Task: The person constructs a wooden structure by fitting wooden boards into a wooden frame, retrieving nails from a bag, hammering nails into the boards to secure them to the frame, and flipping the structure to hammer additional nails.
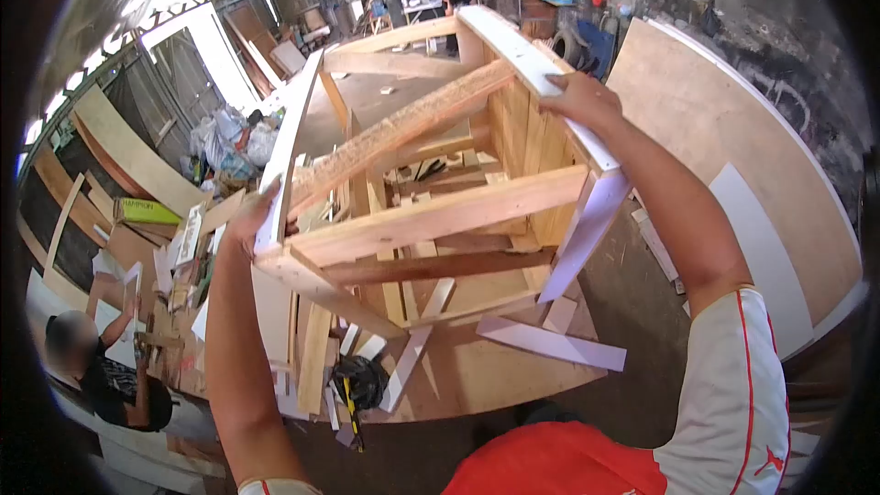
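A box-shaped wooden frame [440,211] with bare wood rails and white-faced boards on its top edges stands in front of me, over a wooden work surface [513,376]. My left hand [252,218] grips its near left corner, at the end of the left white board [291,151]. On the right white board [522,55] lies my right hand [587,101], its fingers bent over the edge. A rough diagonal beam [403,133] crosses the top of the frame. Loose white strips [550,342] and a black plastic bag [360,381] lie below the near side.
At the lower left a person [110,367] holds a light-coloured piece. Large panels [724,156] lean against the right wall. Plastic bags [234,142] and wood scraps lie at the left. Another person [449,0] is at the back near a table.
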The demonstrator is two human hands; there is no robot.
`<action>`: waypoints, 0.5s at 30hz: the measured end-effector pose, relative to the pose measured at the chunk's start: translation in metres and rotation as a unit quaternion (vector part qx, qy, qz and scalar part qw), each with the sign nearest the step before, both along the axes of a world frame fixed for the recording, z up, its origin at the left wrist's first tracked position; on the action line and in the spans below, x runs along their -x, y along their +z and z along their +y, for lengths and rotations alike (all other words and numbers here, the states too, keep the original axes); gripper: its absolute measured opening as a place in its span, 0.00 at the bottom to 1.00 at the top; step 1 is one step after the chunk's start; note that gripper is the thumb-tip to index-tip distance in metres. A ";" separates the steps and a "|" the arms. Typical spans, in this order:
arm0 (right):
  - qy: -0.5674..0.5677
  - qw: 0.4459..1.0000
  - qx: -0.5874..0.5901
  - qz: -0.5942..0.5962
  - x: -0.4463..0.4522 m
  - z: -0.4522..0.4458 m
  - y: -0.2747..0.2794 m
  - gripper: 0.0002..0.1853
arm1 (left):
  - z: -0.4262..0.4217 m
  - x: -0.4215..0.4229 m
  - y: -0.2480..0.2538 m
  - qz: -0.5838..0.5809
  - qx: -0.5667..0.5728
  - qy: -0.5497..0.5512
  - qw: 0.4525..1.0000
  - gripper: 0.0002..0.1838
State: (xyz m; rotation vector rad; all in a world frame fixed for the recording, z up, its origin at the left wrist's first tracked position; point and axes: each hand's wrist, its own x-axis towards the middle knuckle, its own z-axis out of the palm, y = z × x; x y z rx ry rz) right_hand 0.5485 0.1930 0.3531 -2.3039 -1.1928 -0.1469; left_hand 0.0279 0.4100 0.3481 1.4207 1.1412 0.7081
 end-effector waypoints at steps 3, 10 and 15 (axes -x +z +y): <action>0.031 0.999 -0.031 -0.021 -0.024 0.012 -0.016 0.43 | 0.022 0.012 -0.006 0.074 -0.022 -0.006 0.997 0.28; 0.108 0.993 -0.025 -0.050 -0.070 0.041 -0.032 0.43 | 0.000 -0.014 0.010 0.026 -0.024 -0.053 0.998 0.23; 0.137 0.990 -0.037 -0.014 -0.070 0.038 -0.031 0.44 | -0.001 -0.014 0.011 -0.010 -0.010 -0.058 0.998 0.25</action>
